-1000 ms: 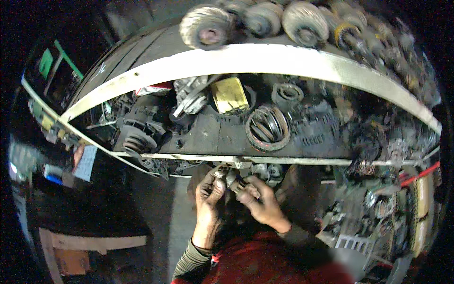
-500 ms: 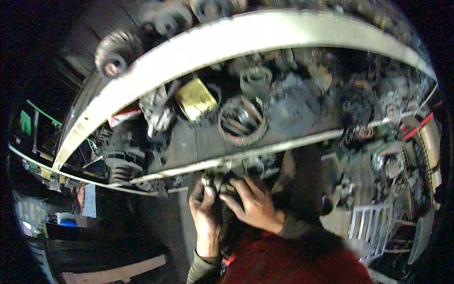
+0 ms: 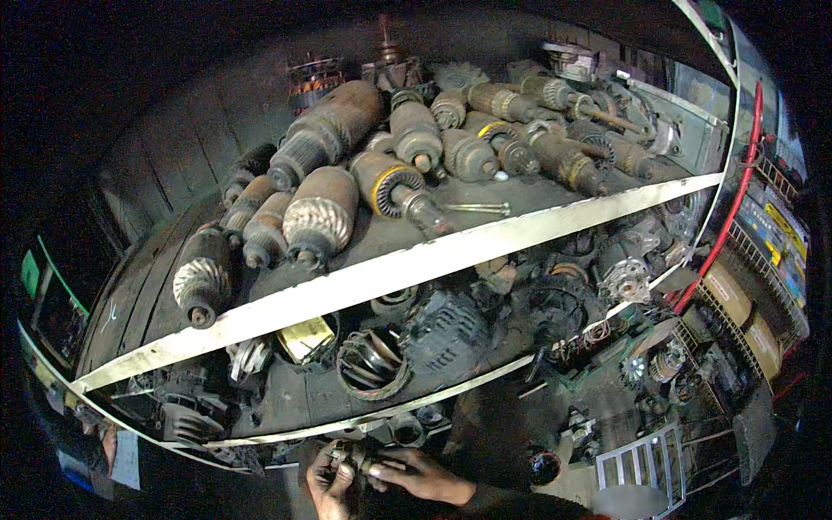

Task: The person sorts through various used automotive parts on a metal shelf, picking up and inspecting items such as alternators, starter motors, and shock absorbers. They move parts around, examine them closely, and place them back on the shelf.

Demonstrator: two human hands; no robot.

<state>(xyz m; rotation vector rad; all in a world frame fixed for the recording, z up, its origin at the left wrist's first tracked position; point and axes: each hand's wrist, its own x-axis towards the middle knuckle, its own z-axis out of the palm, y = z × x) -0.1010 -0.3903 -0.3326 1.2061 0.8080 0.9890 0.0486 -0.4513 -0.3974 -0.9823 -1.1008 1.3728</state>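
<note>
Low in the head view, my left hand (image 3: 328,487) is closed around a small, dark, roundish metal part (image 3: 350,452), thumb in front. My right hand (image 3: 423,477) comes in from the right, its fingers bent and pressed against the same part's right side. Fingers cover much of the part, so its exact kind is hidden. Both hands are in front of the lower shelf (image 3: 282,416), below its pale front edge. On that shelf, nearest the hands, lies a round ring-shaped housing (image 3: 374,364) with metal pieces inside.
Several worn motor armatures (image 3: 319,212) crowd the upper shelf behind a white metal edge (image 3: 399,269). The lower shelf bears a yellow box (image 3: 305,340) and a dark finned housing (image 3: 446,334). To the right are a red tube (image 3: 724,234) and a white slatted rack (image 3: 641,468).
The view has tipped upward, bringing the upper shelf's armatures into sight and placing my hands lower in the picture. My right hand's fingers have come closer together around the part.
</note>
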